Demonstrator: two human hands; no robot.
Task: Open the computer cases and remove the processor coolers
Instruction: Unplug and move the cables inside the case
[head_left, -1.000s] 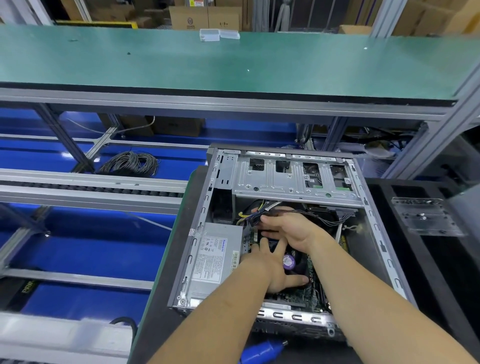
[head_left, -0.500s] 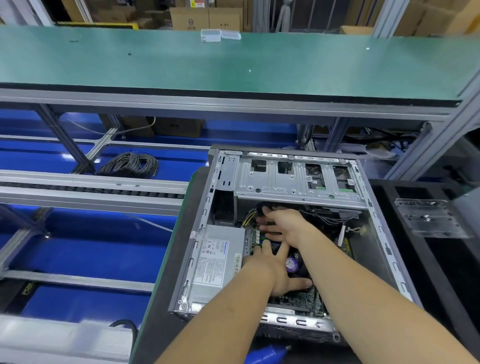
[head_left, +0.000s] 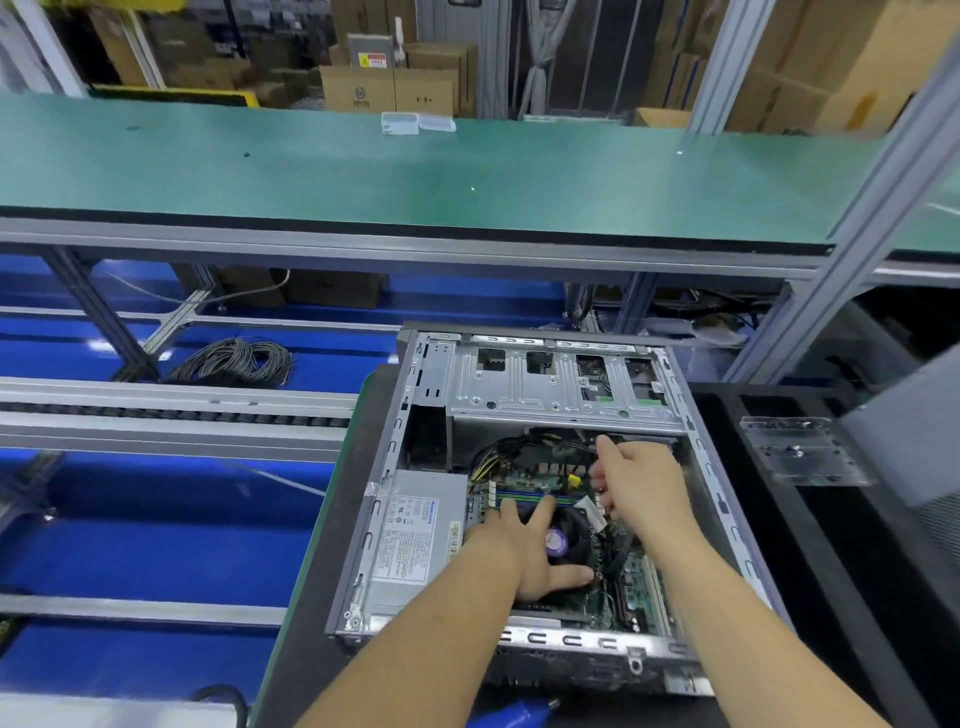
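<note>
The computer case (head_left: 545, 499) lies on its side on the dark tabletop (head_left: 322, 561), side panel already off, and the processor cooler (head_left: 563, 535) sits low in the middle of the motherboard (head_left: 631, 571), just right of the grey power supply (head_left: 415, 535); it shows as a black fan frame with a purple hub label, most of it hidden under the left hand (head_left: 524, 551); that hand lies flat over the cooler, fingers spread and fairly straight, thumb stretched toward the near right corner, pressing rather than gripping; the right hand (head_left: 636, 488) hovers above the board's far right part, beside the cable bundle (head_left: 524, 452), fingers loosely bent, and whether it pinches a wire or connector I cannot tell; the cooler is likely a rigid block, plastic fan over metal fins, moderately heavy for its size and not slippery; the fan blades and the thin lead are the fragile parts, and the board beneath flexes and scratches easily; best to take it by the stiff outer frame or the fin sides, lifting straight up once the fasteners and fan plug are free.
</note>
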